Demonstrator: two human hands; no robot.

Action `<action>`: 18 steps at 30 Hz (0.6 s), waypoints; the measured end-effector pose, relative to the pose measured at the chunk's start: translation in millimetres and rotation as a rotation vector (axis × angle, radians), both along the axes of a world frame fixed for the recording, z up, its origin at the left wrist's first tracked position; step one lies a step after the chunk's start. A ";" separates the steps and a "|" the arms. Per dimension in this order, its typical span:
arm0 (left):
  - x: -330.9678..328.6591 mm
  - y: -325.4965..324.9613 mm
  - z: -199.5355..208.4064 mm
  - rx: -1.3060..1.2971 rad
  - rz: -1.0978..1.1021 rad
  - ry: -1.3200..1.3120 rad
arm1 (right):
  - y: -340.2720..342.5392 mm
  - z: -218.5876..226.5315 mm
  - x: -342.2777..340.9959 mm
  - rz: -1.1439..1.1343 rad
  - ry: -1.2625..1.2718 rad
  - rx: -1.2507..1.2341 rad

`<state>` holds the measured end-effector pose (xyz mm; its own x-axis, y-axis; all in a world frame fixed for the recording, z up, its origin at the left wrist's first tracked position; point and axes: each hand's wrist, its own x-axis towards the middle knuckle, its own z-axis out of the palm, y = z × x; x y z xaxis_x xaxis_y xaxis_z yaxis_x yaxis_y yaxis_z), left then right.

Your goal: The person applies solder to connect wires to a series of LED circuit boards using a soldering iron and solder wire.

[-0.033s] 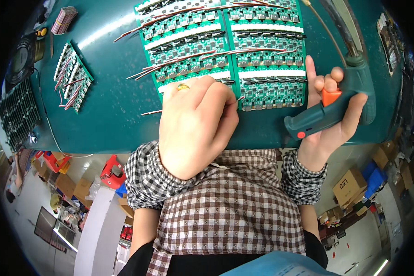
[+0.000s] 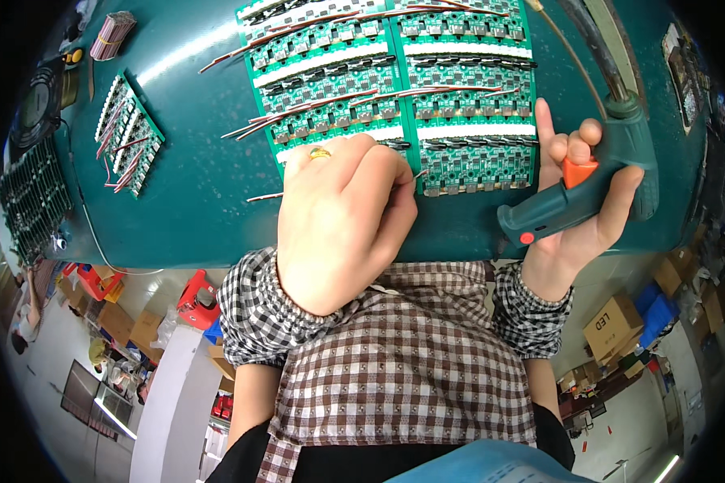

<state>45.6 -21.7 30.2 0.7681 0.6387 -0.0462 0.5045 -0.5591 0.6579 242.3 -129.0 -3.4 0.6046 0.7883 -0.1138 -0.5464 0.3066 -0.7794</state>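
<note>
While our left hand (image 2: pixel 342 221), fingers curled together, presses the near edge of the green panel of small circuit boards (image 2: pixel 395 88), our right hand (image 2: pixel 576 201) grips the dark-green pistol-shaped glue gun (image 2: pixel 584 189) just right of that panel; we judge steady pressure essential.

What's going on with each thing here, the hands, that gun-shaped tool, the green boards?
Left hand: curled, resting on the near edge of the green circuit boards.
Right hand: gripping the glue gun, index finger raised.
Green circuit boards: lying flat, thin wires sticking out.
Small board stack: lying apart, untouched.
</note>
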 end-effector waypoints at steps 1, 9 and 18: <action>-0.2 1.0 -0.1 -0.003 -0.003 0.005 | -0.1 0.5 -1.3 0.000 -0.036 -0.012; -3.2 4.2 -2.1 -0.007 -0.026 -0.028 | 2.5 1.2 0.3 -0.023 0.009 -0.018; -8.1 -1.8 -10.0 -0.016 -0.008 -0.120 | -2.4 0.2 -0.3 -0.030 0.013 -0.025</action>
<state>37.5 -23.5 20.3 0.7738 0.6323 0.0364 0.4171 -0.5521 0.7219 242.0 -131.4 -3.2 0.6266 0.7665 -0.1410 -0.5470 0.3037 -0.7801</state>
